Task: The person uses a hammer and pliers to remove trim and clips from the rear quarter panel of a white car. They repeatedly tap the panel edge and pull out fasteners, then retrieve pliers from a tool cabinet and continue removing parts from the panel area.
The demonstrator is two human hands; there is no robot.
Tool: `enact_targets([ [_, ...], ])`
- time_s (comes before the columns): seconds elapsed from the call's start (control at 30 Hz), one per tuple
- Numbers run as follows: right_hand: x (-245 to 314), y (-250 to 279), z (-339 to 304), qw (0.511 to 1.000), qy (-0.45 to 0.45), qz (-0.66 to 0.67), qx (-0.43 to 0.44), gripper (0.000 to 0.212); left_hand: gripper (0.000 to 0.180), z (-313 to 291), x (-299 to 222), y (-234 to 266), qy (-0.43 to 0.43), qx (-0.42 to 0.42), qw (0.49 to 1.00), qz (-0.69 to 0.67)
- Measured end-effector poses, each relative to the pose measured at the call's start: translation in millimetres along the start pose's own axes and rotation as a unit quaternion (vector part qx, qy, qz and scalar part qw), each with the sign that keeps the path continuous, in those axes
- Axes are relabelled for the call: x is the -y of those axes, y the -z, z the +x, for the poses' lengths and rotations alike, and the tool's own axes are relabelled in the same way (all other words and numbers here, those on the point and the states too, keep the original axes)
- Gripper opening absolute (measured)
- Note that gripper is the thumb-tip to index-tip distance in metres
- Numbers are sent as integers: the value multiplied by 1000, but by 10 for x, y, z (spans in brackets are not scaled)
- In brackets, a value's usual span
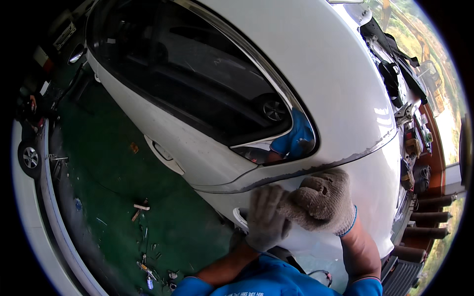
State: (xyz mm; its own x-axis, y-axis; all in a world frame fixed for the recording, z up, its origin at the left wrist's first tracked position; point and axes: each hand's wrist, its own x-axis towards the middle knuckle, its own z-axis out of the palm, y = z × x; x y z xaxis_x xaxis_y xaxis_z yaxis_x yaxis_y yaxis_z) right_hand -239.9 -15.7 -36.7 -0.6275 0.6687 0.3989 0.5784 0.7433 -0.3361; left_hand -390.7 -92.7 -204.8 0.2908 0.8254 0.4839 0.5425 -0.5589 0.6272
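Note:
Both hands wear grey-brown knitted work gloves, in front of the rear side of a white car (340, 74). My left hand (266, 217) has its fingers stretched out over the lower body panel, slightly smeared by motion. Right beside it, my right hand (321, 202) is closed in a fist, its thumb side close to the left hand; whatever it grips, if anything, is hidden. Just above the hands a rough grey seam (340, 160) runs across the panel, below the dark side window (197, 69). The right glove shows a small hole.
Scattered tools and small parts (145, 266) lie on the green floor (108, 182) at left. Another white vehicle with a wheel (30, 157) stands at the far left. A cluttered bench with cylinders (429, 217) and other items lines the right.

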Motion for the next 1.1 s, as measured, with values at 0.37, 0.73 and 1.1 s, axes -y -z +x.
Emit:
enact_targets([
  [0.37,86,213,-333,996,-34,81,14,20,75,-716,434,-142,118,-105,980,121],
  [0.73,284,825,-2029,971,-222,-9,-87,12,98,-746,361,-303,140,-131,966,173],
  [1.1,266,845,-2779,959,-187,-50,-208,11,84,-1082,368,-507,411,-98,886,190],
])
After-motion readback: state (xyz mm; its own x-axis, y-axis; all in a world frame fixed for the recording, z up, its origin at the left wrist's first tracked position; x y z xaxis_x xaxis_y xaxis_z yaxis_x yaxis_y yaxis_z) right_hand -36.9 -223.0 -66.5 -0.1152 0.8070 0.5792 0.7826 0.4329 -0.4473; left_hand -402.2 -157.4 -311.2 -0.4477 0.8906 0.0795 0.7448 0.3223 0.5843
